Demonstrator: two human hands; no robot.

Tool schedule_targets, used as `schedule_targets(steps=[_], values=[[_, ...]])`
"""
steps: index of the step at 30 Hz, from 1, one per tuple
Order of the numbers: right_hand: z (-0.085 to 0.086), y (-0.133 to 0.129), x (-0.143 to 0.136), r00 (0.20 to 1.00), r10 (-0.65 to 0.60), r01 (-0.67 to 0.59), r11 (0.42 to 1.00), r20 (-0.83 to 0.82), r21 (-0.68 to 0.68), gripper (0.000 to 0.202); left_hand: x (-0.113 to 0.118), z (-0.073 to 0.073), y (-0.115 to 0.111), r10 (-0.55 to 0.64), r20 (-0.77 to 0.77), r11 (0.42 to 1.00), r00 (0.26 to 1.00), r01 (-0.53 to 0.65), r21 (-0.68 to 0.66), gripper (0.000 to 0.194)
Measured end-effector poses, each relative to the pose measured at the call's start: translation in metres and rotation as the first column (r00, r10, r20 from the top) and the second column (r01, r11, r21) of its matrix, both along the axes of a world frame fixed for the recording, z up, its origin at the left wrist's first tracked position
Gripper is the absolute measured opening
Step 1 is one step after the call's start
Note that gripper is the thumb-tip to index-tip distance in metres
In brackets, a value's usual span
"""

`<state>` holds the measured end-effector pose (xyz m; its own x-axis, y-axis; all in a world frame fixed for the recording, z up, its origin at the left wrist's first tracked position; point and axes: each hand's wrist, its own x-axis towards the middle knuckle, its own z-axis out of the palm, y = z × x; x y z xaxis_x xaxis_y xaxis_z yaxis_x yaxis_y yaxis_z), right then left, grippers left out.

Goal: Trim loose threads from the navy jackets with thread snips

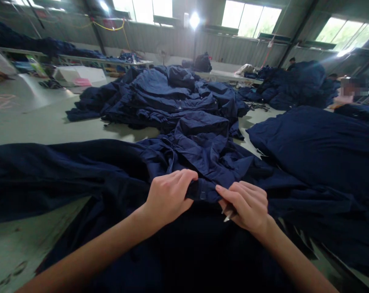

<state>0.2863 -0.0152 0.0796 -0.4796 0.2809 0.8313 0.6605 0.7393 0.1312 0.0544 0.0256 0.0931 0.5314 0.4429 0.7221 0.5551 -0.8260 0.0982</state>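
A navy garment (207, 150) lies spread before me, with a long sleeve-like part stretching to the left. Its edge is pinched by my left hand (169, 195), thumb below and fingers on top. My right hand (245, 203) grips the same edge a short way to the right. Between the two hands a short band (204, 190) of the cloth is held taut, with a small stitched mark on it. A pointed metal tool (229, 215), perhaps thread snips, pokes out under my right hand's fingers; most of it is hidden in the palm.
A heap of navy garments (160, 93) sits beyond on the pale table (34, 126). More navy cloth (318, 142) is piled at the right. A white box (79, 75) stands at the back left. Other people are partly visible at the far right, behind a large pile.
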Motion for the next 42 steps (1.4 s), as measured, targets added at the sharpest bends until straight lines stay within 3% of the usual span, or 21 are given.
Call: schedule_targets(steps=[4,10,11,13,16,21,26,29,33,38,42], values=[[-0.005,-0.007,-0.007,0.997,0.035,-0.039,0.998,-0.066,-0.058,0.014,-0.004,-0.009,0.002,-0.08,0.058,0.987,0.995,0.087,-0.134,0.051],[-0.019,-0.005,-0.009,0.995,0.066,-0.081,0.972,-0.075,-0.22,0.006,-0.007,-0.031,0.011,-0.243,0.352,0.911,0.904,0.338,-0.236,0.021],[-0.022,-0.003,-0.009,0.996,0.065,-0.077,0.966,-0.055,-0.247,0.008,-0.006,-0.037,0.011,-0.274,0.394,0.869,0.877,0.401,-0.29,0.021],[-0.029,0.0,-0.009,0.998,0.051,-0.057,0.953,-0.03,-0.297,0.015,-0.001,-0.048,0.011,-0.316,0.468,0.731,0.825,0.526,-0.434,0.026],[-0.042,0.005,-0.009,1.0,0.013,-0.022,0.929,-0.028,-0.371,0.019,0.005,-0.063,0.01,-0.265,0.527,0.542,0.808,0.577,-0.612,0.027],[-0.065,0.011,-0.01,0.998,0.012,-0.036,0.881,-0.055,-0.472,0.02,0.007,-0.081,0.012,-0.131,0.562,0.364,0.816,0.567,-0.739,0.024],[-0.077,0.016,-0.006,0.994,-0.033,-0.03,0.833,-0.104,-0.552,0.018,0.003,-0.083,0.016,-0.142,0.579,0.223,0.803,0.596,-0.771,0.041],[-0.078,0.017,-0.005,0.993,-0.035,-0.038,0.815,-0.115,-0.578,0.018,0.004,-0.081,0.017,-0.095,0.593,0.197,0.8,0.599,-0.776,0.036],[-0.077,0.015,-0.007,0.991,-0.016,-0.066,0.808,-0.133,-0.586,0.017,0.007,-0.082,0.018,-0.043,0.624,0.217,0.78,0.617,-0.757,0.034],[-0.074,0.015,-0.008,0.985,0.064,-0.151,0.773,-0.161,-0.616,0.018,0.008,-0.084,0.018,-0.039,0.635,0.276,0.772,0.619,-0.736,0.03],[-0.07,0.01,-0.006,0.958,0.151,-0.278,0.711,-0.246,-0.645,0.012,0.009,-0.087,0.016,-0.088,0.621,0.373,0.779,0.604,-0.704,0.02]])
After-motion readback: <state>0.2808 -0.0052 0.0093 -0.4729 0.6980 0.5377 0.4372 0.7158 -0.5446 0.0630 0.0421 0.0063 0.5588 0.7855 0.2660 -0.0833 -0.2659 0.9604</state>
